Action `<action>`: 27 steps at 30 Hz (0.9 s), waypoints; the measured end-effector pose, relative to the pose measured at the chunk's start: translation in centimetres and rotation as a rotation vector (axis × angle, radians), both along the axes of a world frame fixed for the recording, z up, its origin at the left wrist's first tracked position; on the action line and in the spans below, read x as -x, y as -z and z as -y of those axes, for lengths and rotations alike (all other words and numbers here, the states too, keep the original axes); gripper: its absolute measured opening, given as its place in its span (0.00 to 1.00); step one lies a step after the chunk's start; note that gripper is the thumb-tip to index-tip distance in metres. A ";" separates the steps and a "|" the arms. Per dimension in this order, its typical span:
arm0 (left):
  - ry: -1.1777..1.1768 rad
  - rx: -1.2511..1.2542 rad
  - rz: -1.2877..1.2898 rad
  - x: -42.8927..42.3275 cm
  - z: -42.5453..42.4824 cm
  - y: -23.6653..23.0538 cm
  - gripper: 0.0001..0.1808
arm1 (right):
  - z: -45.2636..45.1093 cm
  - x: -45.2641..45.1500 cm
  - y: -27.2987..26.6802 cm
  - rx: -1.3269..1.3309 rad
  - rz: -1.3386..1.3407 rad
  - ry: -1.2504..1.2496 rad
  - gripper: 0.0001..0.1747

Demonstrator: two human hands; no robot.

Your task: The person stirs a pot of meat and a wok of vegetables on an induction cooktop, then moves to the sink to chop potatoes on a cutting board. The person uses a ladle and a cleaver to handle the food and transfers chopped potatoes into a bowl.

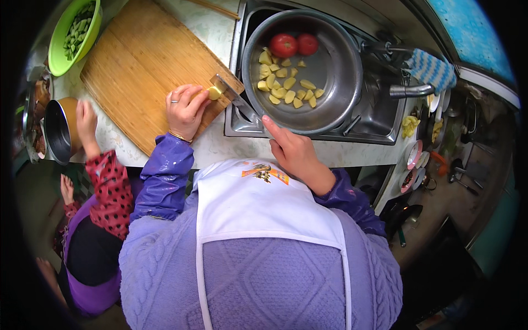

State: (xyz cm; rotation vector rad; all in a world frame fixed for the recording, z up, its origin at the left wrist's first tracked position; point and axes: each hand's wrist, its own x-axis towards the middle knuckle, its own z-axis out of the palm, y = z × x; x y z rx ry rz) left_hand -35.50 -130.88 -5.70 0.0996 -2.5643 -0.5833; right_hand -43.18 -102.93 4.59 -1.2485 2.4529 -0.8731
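My left hand (pixel 186 110) grips a peeled yellow piece, likely potato (pixel 214 93), on the lower right part of a wooden cutting board (pixel 152 53). My right hand (pixel 295 152) holds a kitchen knife (pixel 241 104), its forefinger stretched along it; the handle is mostly hidden. The blade meets the piece near the board's right corner. Right of the board, a large steel basin (pixel 334 82) rests over the sink, with two red tomatoes (pixel 284 45) and several cut yellow chunks (pixel 290 83) inside.
A green bowl (pixel 55 53) of chopped green vegetable stands at the upper left. Another person's hand (pixel 86 123) is beside a small pot (pixel 68 128) at left. The faucet (pixel 412 90) and a striped cloth (pixel 433 70) are right of the basin. Chopsticks (pixel 216 8) lie above the board.
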 end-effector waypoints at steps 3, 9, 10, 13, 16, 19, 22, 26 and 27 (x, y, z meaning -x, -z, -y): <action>0.026 -0.027 -0.018 -0.2 0.3 0.3 0.12 | 0.7 -0.1 0.0 -0.041 -0.053 -0.044 0.41; 0.071 -0.071 -0.041 0.2 -0.1 -0.8 0.10 | 1.4 0.5 -1.8 -0.096 -0.106 -0.149 0.43; 0.093 -0.079 -0.044 0.3 0.0 -0.6 0.10 | 1.5 0.6 -2.0 -0.122 -0.104 -0.143 0.41; 0.126 -0.088 -0.043 0.4 0.1 -0.1 0.10 | 1.8 1.5 -3.5 -0.216 -0.087 -0.194 0.35; 0.113 -0.103 -0.032 0.1 0.3 0.8 0.16 | 1.6 1.3 -3.4 -0.249 -0.131 -0.221 0.35; 0.135 -0.150 -0.049 0.3 0.1 1.2 0.16 | 1.3 1.3 -3.9 -0.264 -0.122 -0.245 0.34; 0.146 -0.139 -0.058 0.4 0.0 1.3 0.16 | 0.9 1.3 -3.6 -0.268 -0.130 -0.246 0.34; 0.105 -0.105 -0.061 0.2 -0.3 1.0 0.14 | 1.3 1.5 -2.1 -0.278 -0.086 -0.237 0.35; 0.112 -0.110 -0.053 0.2 -0.4 0.8 0.14 | 1.5 1.7 -1.7 -0.289 -0.064 -0.242 0.36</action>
